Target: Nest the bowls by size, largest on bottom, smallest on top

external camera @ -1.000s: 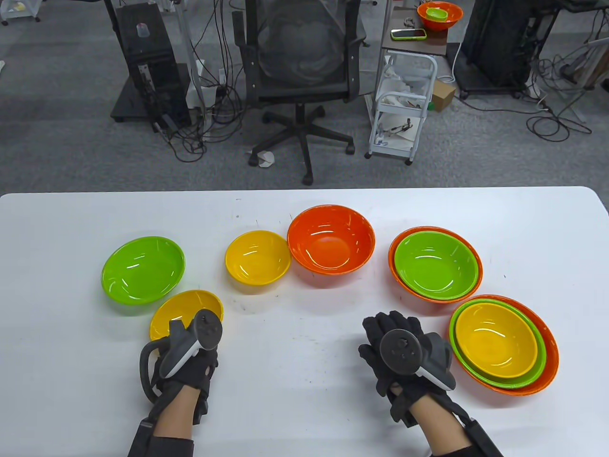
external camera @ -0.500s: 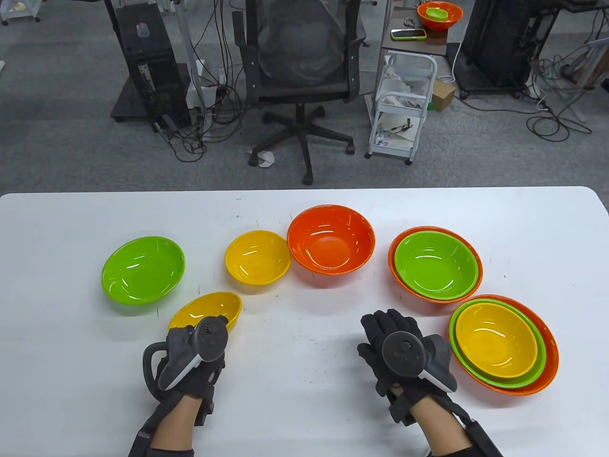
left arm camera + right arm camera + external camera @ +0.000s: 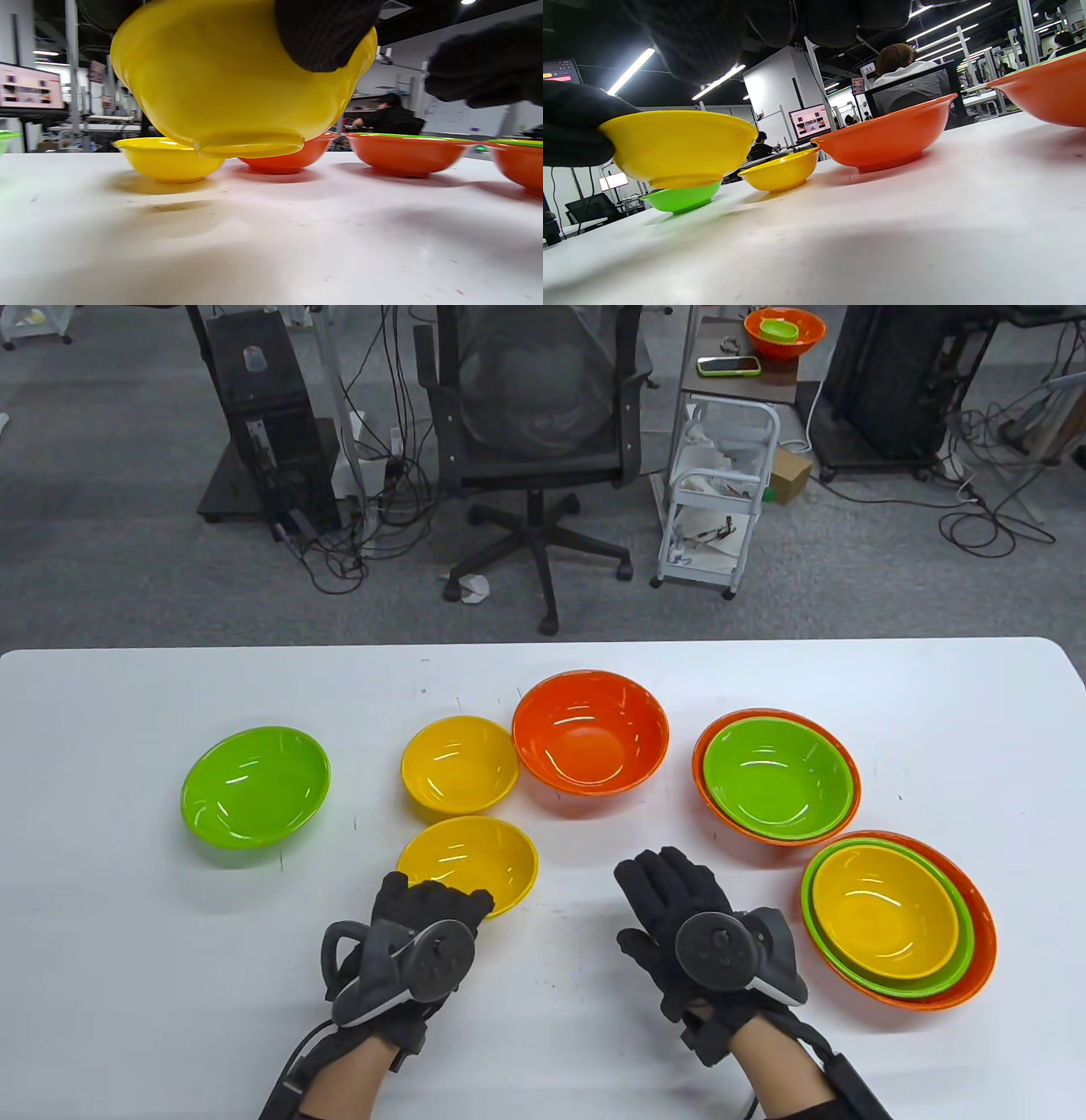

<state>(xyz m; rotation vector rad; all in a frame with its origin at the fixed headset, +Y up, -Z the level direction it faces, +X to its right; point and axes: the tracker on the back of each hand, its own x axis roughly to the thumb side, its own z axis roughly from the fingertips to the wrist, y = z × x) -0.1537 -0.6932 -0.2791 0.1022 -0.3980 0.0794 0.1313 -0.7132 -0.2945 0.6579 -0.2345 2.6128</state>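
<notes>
My left hand (image 3: 437, 906) grips the near rim of a yellow bowl (image 3: 468, 858) and holds it just above the table, in front of a second yellow bowl (image 3: 459, 764). The left wrist view shows the held bowl (image 3: 229, 84) lifted off the surface, with my fingers (image 3: 326, 34) over its rim. My right hand (image 3: 666, 891) is open and empty, palm down, to the right of the held bowl. A green bowl (image 3: 254, 785) stands alone at the left and an orange bowl (image 3: 590, 743) at the middle.
At the right, a green bowl sits nested in an orange one (image 3: 779, 777). Nearer me stands a stack of orange, green and yellow bowls (image 3: 898, 918). The white table's (image 3: 102, 950) far edge borders a floor with a chair and a cart.
My left hand lifted the yellow bowl from beside the green bowl and carried it right, to in front of the other yellow bowl. My right hand shifted slightly left.
</notes>
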